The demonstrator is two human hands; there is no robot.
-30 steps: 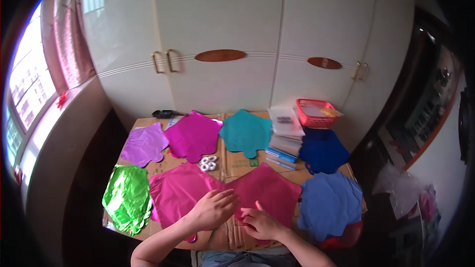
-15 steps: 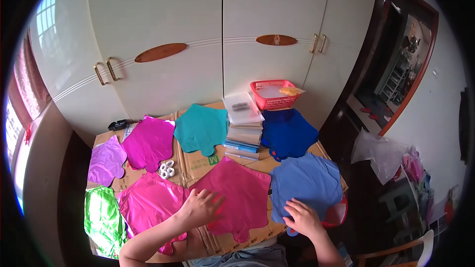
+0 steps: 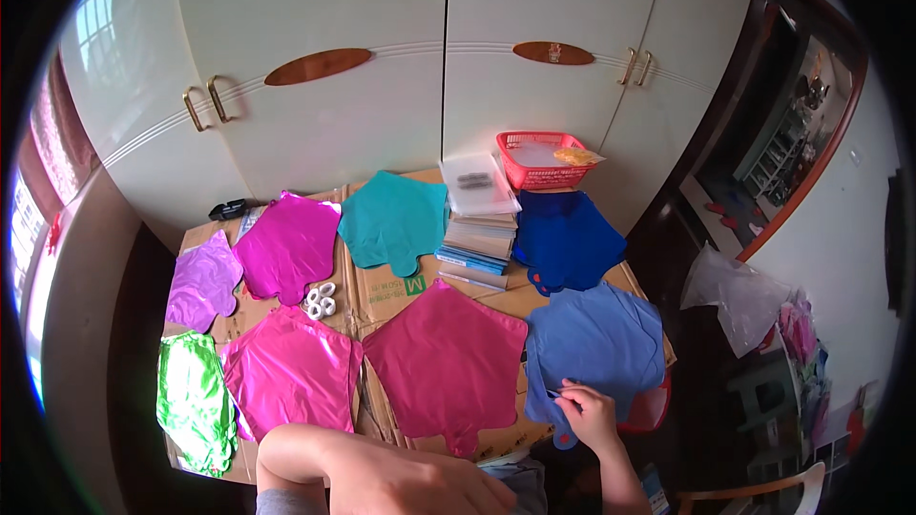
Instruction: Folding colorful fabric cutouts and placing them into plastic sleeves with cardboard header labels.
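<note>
Over the light blue flat foil balloons (image 3: 601, 334) on the right, my right hand (image 3: 587, 415) is closed, thumb and fingers pinching the left edge of the top one. A small tail hangs below it near the table's front edge. My left hand (image 3: 420, 482) is raised close to the view at the bottom middle, its fingers bent away and partly out of sight, so what they do is hidden. Just beyond it lies a dark pink star-shaped foil balloon (image 3: 444, 358). To its left is a brighter pink foil balloon (image 3: 296, 367).
Cardboard (image 3: 382, 300) covers the table. Around it lie foil balloons in green (image 3: 196, 401), lilac (image 3: 205, 281), magenta (image 3: 286, 243), teal (image 3: 393, 219) and dark blue (image 3: 570, 238). White rings (image 3: 321, 301), stacked cards (image 3: 477, 243) and a red basket (image 3: 539, 172) stand among them.
My left hand has left the dark pink balloon and come back toward me, low in view. My right hand's fingers have closed on the light blue balloon's edge, lifting it slightly.
</note>
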